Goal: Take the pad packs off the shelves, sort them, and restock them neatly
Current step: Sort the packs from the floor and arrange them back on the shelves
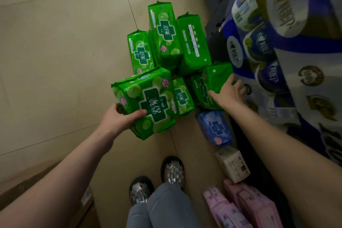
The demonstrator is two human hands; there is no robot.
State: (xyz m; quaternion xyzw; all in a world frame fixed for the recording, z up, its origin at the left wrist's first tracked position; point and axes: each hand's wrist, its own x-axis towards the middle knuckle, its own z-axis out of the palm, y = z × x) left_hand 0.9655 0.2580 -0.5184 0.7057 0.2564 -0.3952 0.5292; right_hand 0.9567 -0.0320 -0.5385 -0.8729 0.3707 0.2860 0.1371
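Note:
Several green pad packs lie in a heap on the tiled floor. My left hand grips a large green pack by its near left corner, thumb on its printed face, and the pack is tilted at the front of the heap. My right hand holds another green pack at the heap's right side, fingers spread over its top and edge. A blue pad pack, a white box-like pack and pink packs lie in a row along the shelf base, nearer to me.
A dark shelf base runs along the right, with big blue and white wrapped roll packs stacked on it. My feet in silver sandals stand just below the heap. A cardboard box sits at lower left.

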